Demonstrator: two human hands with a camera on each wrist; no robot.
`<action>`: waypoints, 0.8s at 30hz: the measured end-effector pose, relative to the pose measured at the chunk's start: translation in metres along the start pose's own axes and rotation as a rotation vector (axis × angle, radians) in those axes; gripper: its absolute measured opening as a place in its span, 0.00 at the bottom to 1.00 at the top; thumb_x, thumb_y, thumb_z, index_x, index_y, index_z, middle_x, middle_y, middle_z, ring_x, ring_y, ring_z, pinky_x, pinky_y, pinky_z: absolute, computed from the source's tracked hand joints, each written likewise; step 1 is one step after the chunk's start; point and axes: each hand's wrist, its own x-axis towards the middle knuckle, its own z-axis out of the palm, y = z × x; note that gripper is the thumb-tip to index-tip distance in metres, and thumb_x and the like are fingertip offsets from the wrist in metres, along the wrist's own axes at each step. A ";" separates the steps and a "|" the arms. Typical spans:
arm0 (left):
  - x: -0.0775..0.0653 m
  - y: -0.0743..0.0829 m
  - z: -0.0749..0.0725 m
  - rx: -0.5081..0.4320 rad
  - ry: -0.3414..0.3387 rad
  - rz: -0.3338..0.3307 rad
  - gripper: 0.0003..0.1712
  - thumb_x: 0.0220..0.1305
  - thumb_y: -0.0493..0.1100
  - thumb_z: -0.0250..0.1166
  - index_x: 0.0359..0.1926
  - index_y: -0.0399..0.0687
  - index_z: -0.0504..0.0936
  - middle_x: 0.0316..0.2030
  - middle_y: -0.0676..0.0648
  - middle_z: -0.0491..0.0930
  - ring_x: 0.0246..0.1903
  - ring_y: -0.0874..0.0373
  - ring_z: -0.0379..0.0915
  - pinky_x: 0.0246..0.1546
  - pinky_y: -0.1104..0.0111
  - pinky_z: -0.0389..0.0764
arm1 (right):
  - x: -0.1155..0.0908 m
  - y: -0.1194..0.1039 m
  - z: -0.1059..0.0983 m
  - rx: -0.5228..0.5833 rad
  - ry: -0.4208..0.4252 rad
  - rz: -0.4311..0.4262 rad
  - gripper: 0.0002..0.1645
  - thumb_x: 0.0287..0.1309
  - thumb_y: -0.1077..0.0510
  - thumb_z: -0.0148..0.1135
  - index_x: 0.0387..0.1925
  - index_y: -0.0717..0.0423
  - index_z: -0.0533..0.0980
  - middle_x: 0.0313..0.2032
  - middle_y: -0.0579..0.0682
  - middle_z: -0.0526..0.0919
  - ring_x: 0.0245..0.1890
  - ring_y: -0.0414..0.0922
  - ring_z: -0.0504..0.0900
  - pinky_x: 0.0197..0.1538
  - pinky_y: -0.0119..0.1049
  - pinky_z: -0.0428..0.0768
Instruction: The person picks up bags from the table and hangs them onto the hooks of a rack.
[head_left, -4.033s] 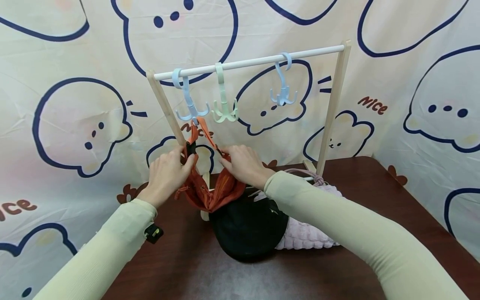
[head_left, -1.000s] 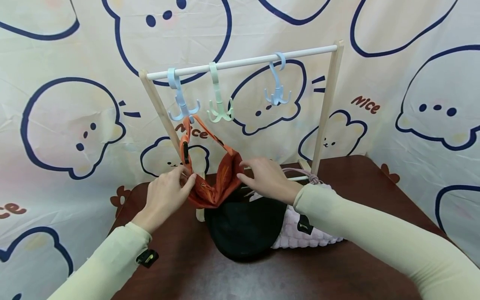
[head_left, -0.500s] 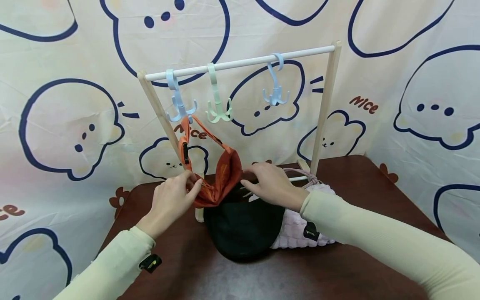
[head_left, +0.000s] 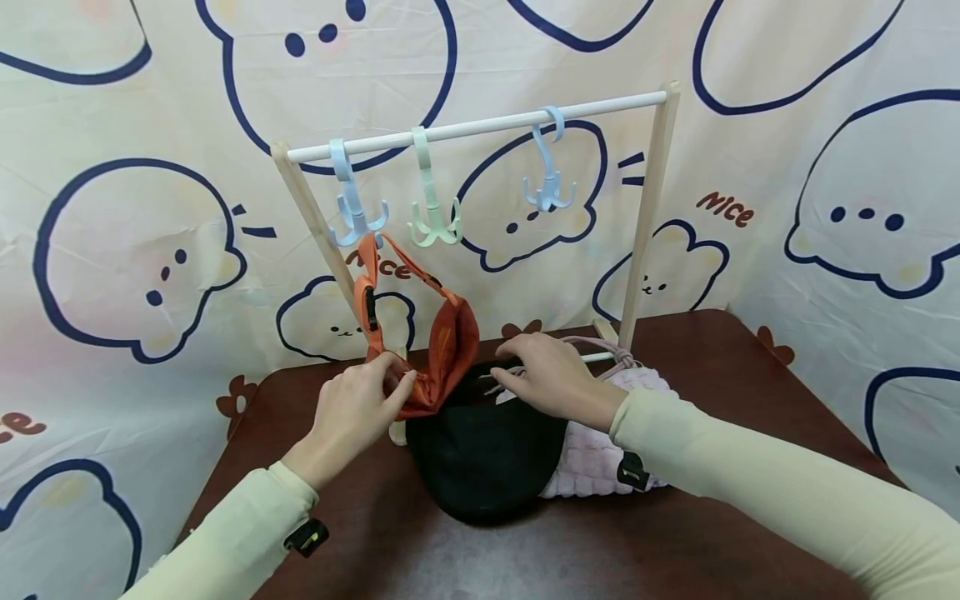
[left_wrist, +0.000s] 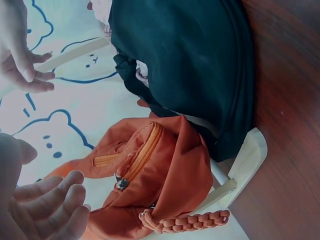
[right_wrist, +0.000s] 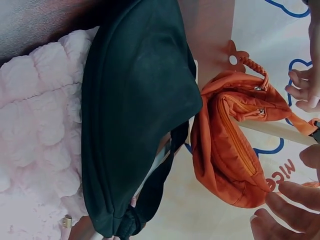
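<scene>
Mid-frame, an orange fabric bag (head_left: 454,343) is flanked by empty, loosely parted left hand (head_left: 357,407) and right hand (head_left: 553,377), before brown “Nice” lettering (head_left: 392,268)

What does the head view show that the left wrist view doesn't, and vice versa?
Head only: the left blue hook, green hook and right blue hook, plus the pale sleeves.
Left wrist only: the braided cord on the orange bag.
Both: that bag, the black bag, brown table, left hand, right hand; of the pink bag, the wrist view catches just slivers.
</scene>
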 end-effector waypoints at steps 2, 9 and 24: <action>-0.001 0.001 0.001 0.000 -0.007 0.001 0.12 0.71 0.54 0.62 0.39 0.52 0.83 0.18 0.56 0.78 0.16 0.64 0.67 0.17 0.68 0.66 | -0.001 0.001 0.000 0.000 0.001 -0.003 0.20 0.67 0.45 0.63 0.52 0.52 0.84 0.47 0.48 0.89 0.45 0.47 0.86 0.43 0.44 0.84; -0.003 0.003 0.005 -0.007 -0.025 0.006 0.11 0.70 0.53 0.63 0.38 0.52 0.83 0.17 0.56 0.76 0.17 0.64 0.66 0.17 0.68 0.66 | -0.004 0.004 0.001 0.005 0.007 -0.003 0.19 0.67 0.46 0.63 0.51 0.52 0.84 0.48 0.50 0.89 0.46 0.47 0.86 0.43 0.45 0.84; -0.009 0.004 0.016 -0.009 -0.064 0.002 0.10 0.69 0.53 0.64 0.37 0.54 0.83 0.19 0.56 0.79 0.18 0.64 0.70 0.19 0.67 0.70 | -0.012 0.015 0.005 -0.010 0.006 0.011 0.20 0.67 0.45 0.64 0.52 0.52 0.84 0.48 0.50 0.88 0.48 0.47 0.86 0.45 0.46 0.84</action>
